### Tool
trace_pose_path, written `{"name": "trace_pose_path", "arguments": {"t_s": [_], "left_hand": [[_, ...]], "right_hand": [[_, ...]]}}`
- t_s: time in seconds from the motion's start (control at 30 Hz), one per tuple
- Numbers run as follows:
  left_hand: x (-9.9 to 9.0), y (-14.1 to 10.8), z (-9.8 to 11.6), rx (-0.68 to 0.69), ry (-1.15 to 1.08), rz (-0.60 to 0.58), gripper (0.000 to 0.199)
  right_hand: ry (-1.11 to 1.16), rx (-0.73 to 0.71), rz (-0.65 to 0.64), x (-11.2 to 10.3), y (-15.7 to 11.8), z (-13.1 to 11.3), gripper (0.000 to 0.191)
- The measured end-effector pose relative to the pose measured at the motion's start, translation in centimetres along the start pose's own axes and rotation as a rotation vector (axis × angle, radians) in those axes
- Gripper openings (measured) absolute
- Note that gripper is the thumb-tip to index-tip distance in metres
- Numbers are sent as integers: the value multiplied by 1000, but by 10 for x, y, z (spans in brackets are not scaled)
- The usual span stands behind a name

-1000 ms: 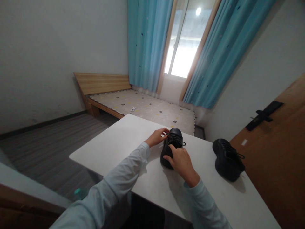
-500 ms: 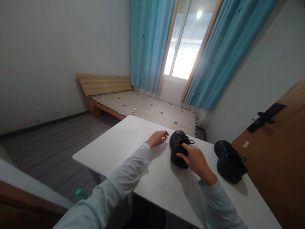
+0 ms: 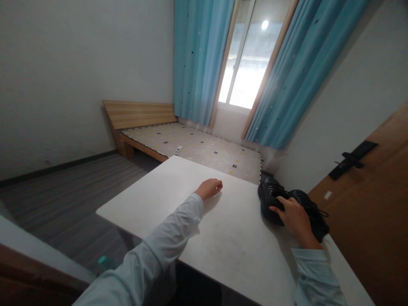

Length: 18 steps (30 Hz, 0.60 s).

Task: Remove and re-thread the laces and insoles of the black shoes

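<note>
My right hand (image 3: 295, 216) grips a black lace-up shoe (image 3: 269, 204) by its heel end, fingers partly down in its opening. Close against it on the right is a second black shoe (image 3: 314, 212), partly covered by my right hand and the first shoe. Both are at the right part of the white table (image 3: 143, 199). My left hand (image 3: 210, 188) rests over the middle of the table with its fingers curled in, and nothing shows in it.
Beyond the table stands a bed (image 3: 197, 142) with a small white object (image 3: 179, 148) on it. A wooden door with a black handle (image 3: 352, 160) is at the right. A green-capped bottle (image 3: 102, 260) is low at the left.
The gripped shoe has moved right with my right hand, up beside the other shoe. My left hand has stayed in place while its fingers curled closed.
</note>
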<state>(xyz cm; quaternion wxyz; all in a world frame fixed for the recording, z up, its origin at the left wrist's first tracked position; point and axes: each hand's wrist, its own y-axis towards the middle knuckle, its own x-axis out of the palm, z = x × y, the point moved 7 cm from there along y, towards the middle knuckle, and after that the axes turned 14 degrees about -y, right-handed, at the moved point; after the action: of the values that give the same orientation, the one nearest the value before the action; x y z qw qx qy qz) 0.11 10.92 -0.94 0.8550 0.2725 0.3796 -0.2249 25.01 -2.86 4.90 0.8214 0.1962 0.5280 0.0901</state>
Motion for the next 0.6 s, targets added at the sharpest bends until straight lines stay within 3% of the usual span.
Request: {"name": "trace_pose_path", "arguments": {"t_s": [0.37,0.6], "left_hand": [[2,0,-1,-10,3,-2,15],[4,0,1,2,24,-7,17]], "right_hand": [[-75,92,30,22,-15,23,33],[51,35,167,29,-14,21,33]]}}
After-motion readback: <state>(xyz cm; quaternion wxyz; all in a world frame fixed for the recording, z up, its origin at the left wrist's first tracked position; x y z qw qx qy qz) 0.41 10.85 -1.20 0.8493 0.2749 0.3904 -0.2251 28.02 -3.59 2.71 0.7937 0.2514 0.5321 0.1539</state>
